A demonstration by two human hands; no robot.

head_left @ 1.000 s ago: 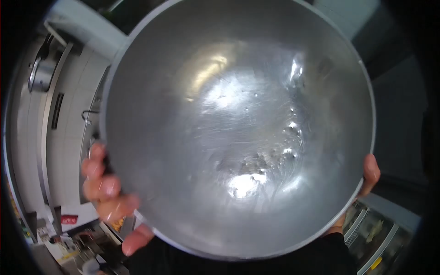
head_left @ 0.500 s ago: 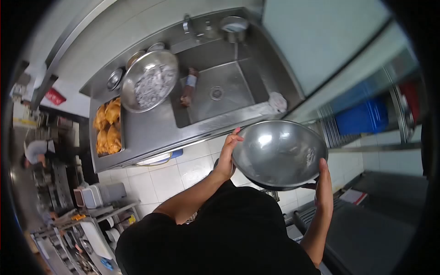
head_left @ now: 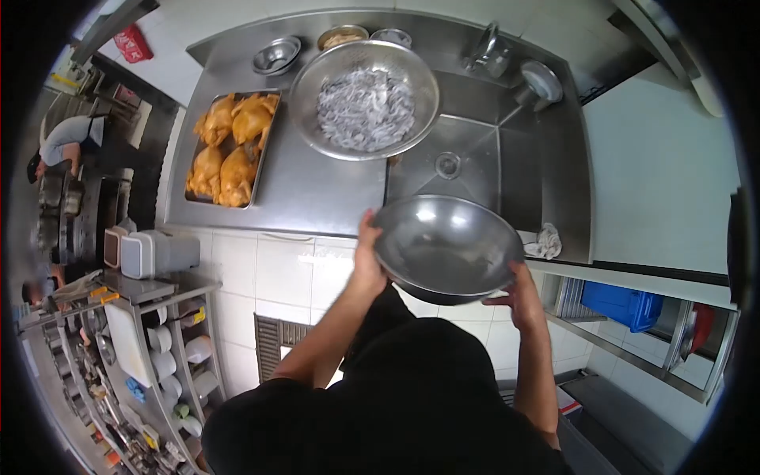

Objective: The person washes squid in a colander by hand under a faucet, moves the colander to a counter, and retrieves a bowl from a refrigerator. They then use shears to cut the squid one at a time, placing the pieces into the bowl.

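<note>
bowl (head_left: 447, 257), wide, smooth metal, mouth up, held in front of the black-clothed torso (head_left: 396, 388), centre of frame and slightly right. left hand (head_left: 369, 257) closed on its left side, fingertips at the rim; right hand (head_left: 521, 297) grips the lower right side, thumb near the rim, other fingers partly hidden. both hands bear the vessel between them, near the front edge of the sink (head_left: 522, 190); exact gap to that edge cannot be told. round drain (head_left: 448, 165) visible beyond. crumpled white cloth (head_left: 545, 241) on the sink's front ledge, right of centre. large perforated bowl (head_left: 305, 111), upper middle, holds a heap of grey-white strips (head_left: 366, 111). to its left, on the steel counter (head_left: 317, 186), a tray (head_left: 256, 190) of four orange-yellow whole birds (head_left: 207, 170). small metal bowls (head_left: 277, 57) behind, along the back. faucet (head_left: 484, 51) upper right of centre, metal pot (head_left: 542, 83) in the sink's far right corner. blue bin (head_left: 621, 305) on a rack, right side. shelving (head_left: 146, 289) with stacked wares lower left. another person (head_left: 67, 142) bends at upper left; red packet (head_left: 132, 43) above.
</note>
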